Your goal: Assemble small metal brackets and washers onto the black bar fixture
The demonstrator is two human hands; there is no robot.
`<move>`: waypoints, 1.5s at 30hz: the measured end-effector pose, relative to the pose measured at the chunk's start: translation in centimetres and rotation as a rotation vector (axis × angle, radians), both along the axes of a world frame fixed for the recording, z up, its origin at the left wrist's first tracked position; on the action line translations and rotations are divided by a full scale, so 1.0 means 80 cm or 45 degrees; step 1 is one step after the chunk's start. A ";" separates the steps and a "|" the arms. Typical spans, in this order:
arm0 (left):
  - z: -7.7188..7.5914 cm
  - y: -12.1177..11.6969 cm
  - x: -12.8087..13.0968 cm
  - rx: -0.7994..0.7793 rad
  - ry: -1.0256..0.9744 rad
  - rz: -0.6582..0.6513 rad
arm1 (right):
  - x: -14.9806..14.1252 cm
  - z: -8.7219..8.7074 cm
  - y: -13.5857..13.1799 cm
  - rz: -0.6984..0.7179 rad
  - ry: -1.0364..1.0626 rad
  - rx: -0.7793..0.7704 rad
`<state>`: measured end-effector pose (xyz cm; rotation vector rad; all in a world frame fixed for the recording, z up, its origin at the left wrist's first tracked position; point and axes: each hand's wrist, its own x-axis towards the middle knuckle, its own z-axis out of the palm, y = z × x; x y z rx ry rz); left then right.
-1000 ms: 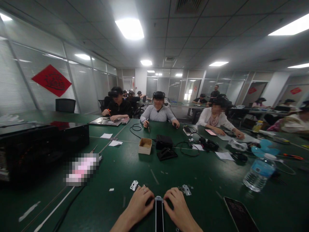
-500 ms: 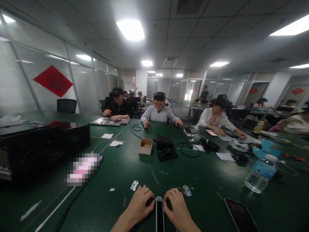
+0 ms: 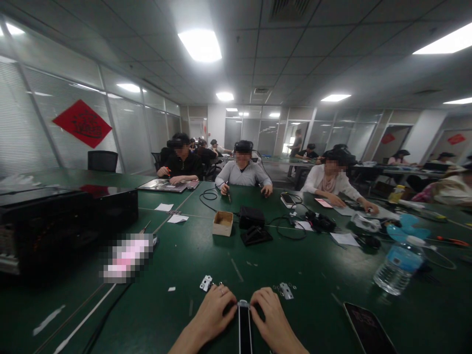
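A long narrow bar (image 3: 245, 329) with a dark face and pale edges lies between my hands, running toward me out of the bottom of the view. At its far end is a small pale metal piece (image 3: 243, 304). My left hand (image 3: 216, 310) grips that end from the left with curled fingers. From the right, my right hand (image 3: 271, 314) pinches the same end; its fingertips are partly hidden. Past my left fingers lies a metal plate with holes (image 3: 206, 282). Another holed metal plate (image 3: 286, 290) sits beyond my right hand, with small rings beside it.
A dark phone (image 3: 368, 327) and a water bottle (image 3: 398, 265) stand on the right of the green table (image 3: 295, 265). Ahead are an open cardboard box (image 3: 222, 224) and a black case (image 3: 251, 217). A large black machine (image 3: 70, 226) occupies the left. Several people sit across.
My hands and the bar stay almost still. Across the table, the middle person's hand at the right has moved inward. A person standing in the background has shifted left.
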<state>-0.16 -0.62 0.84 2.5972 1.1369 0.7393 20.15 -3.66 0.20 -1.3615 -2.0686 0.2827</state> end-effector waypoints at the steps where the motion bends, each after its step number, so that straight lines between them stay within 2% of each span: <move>1: 0.000 0.000 0.000 0.000 0.001 -0.007 | 0.000 -0.001 0.000 0.011 -0.006 0.011; 9: 0.001 0.001 0.001 -0.027 0.030 0.000 | -0.003 -0.010 0.004 -0.011 -0.020 0.064; 16: 0.002 0.001 0.001 -0.028 0.036 -0.008 | -0.002 0.002 0.000 0.023 -0.019 -0.007; 25: 0.002 0.003 0.001 0.007 0.070 -0.037 | -0.001 0.019 -0.005 0.084 -0.018 0.016; 29: 0.002 0.005 0.000 0.010 0.060 -0.052 | 0.007 0.023 -0.002 0.053 -0.033 -0.010; 31: 0.001 0.006 -0.001 0.004 0.034 -0.063 | 0.022 0.023 0.004 -0.037 -0.040 -0.012; 36: 0.001 0.006 -0.003 -0.033 -0.009 -0.082 | 0.079 0.004 0.022 -0.375 -0.076 0.062; 41: 0.006 0.004 -0.002 -0.069 -0.019 -0.083 | 0.107 -0.028 0.032 -0.447 -0.174 0.064; 45: 0.007 0.004 -0.002 -0.061 -0.026 -0.070 | 0.104 -0.031 0.039 -0.472 -0.219 0.006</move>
